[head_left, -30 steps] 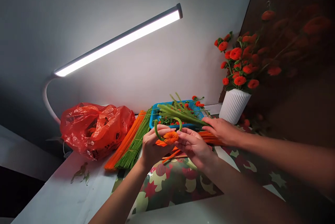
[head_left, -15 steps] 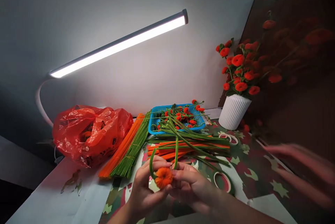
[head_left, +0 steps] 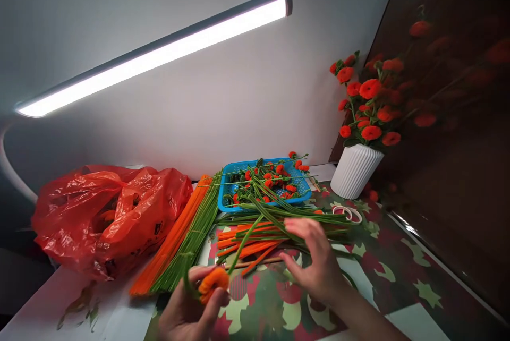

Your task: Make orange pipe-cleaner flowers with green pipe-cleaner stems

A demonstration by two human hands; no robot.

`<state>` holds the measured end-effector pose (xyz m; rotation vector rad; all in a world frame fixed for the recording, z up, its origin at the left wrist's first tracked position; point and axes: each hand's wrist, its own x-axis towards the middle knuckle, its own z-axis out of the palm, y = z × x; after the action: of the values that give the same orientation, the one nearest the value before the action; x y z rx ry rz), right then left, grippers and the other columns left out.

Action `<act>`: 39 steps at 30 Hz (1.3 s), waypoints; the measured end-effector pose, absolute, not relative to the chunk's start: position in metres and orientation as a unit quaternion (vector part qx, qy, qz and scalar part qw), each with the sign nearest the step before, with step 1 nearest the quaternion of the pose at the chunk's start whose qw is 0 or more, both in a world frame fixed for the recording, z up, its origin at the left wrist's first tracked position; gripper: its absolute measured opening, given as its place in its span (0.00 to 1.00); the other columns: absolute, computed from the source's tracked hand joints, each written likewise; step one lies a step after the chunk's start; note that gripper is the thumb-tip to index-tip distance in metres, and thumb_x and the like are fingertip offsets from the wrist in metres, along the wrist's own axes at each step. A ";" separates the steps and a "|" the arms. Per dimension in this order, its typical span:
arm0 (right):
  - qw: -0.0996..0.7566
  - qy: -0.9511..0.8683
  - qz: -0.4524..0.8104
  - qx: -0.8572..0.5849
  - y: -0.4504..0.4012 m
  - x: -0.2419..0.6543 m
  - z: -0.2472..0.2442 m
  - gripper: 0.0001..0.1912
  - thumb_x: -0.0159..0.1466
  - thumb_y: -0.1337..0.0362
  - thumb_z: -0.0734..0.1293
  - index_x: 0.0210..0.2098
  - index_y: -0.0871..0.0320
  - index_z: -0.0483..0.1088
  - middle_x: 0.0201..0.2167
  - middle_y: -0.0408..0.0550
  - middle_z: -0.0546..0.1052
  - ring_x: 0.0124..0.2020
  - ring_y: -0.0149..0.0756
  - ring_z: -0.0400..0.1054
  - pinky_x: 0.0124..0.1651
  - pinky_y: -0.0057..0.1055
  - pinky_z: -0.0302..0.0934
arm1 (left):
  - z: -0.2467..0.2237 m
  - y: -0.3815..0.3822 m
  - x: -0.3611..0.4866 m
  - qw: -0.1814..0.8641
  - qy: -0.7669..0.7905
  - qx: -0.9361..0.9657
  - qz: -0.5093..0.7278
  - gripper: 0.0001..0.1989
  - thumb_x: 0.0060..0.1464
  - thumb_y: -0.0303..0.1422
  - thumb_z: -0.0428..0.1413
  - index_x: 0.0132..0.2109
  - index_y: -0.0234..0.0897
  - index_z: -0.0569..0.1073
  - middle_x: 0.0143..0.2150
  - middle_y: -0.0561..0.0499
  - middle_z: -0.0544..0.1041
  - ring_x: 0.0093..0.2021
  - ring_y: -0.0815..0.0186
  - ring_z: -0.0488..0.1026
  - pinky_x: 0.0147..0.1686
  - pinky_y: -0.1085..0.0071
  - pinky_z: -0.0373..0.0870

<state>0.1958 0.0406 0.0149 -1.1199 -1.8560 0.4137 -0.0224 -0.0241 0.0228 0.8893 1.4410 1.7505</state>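
Note:
My left hand [head_left: 181,312] pinches a small orange pipe-cleaner flower [head_left: 215,281] low in front of me. Two green pipe-cleaner lengths stick up from the flower, one curling over the fingers and one slanting up to the right. My right hand [head_left: 319,269] is apart from it, thumb and fingers spread, over the right part of a loose pile of orange pipe cleaners [head_left: 261,248] and green pipe cleaners [head_left: 311,214]. Whether its fingertips touch the green ones I cannot tell. A roll of tape [head_left: 350,280] is mostly hidden behind my right wrist.
A blue basket [head_left: 221,192] of red-orange flowers stands behind the pile. To its left lie long pipe-cleaner bundles [head_left: 187,229] and a red plastic bag [head_left: 119,219]. A white vase [head_left: 356,171] and white tape rolls [head_left: 350,215] are at right; a lit lamp [head_left: 159,57] hangs above.
My right hand has let go of the flower and moved up and right, opening. My left hand keeps the flower, now further left. A blurred hand at the right edge has gone from view.

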 end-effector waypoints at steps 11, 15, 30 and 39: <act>0.308 -0.842 0.086 -0.435 0.080 0.221 -0.008 0.35 0.52 0.78 0.58 0.57 0.51 0.63 0.50 0.49 0.75 0.52 0.43 0.67 0.61 0.52 0.50 | 0.052 0.001 -0.080 0.302 0.509 0.158 0.791 0.12 0.41 0.33 0.65 0.36 0.40 0.73 0.27 0.59 0.76 0.21 0.73 0.71 0.21 0.80 0.72; 0.321 -0.854 0.087 -0.400 0.077 0.219 -0.001 0.33 0.51 0.80 0.56 0.52 0.51 0.68 0.47 0.49 0.76 0.50 0.43 0.67 0.56 0.48 0.56 | 0.048 0.012 -0.083 0.348 0.467 0.136 0.801 0.17 0.35 0.30 0.68 0.35 0.38 0.74 0.28 0.60 0.75 0.22 0.76 0.70 0.22 0.84 0.71; 0.139 -0.955 0.012 -0.261 0.135 0.181 0.019 0.26 0.65 0.53 0.63 0.57 0.62 0.64 0.45 0.57 0.76 0.44 0.44 0.70 0.45 0.37 0.63 | 0.021 0.014 -0.059 0.394 0.481 0.268 0.736 0.22 0.36 0.39 0.68 0.37 0.34 0.71 0.25 0.58 0.74 0.20 0.74 0.69 0.22 0.77 0.70; 0.168 -0.957 -0.141 -0.188 0.149 0.202 0.011 0.14 0.70 0.68 0.55 0.40 0.60 0.72 0.38 0.56 0.75 0.39 0.40 0.67 0.42 0.36 0.60 | 0.014 0.014 -0.058 0.393 0.486 0.299 0.721 0.22 0.38 0.41 0.67 0.39 0.34 0.70 0.26 0.57 0.74 0.20 0.73 0.69 0.23 0.76 0.70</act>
<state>0.2022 0.1487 0.0107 -0.5342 -2.7231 -0.4021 -0.0585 0.0145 0.0139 0.7585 1.2341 1.8297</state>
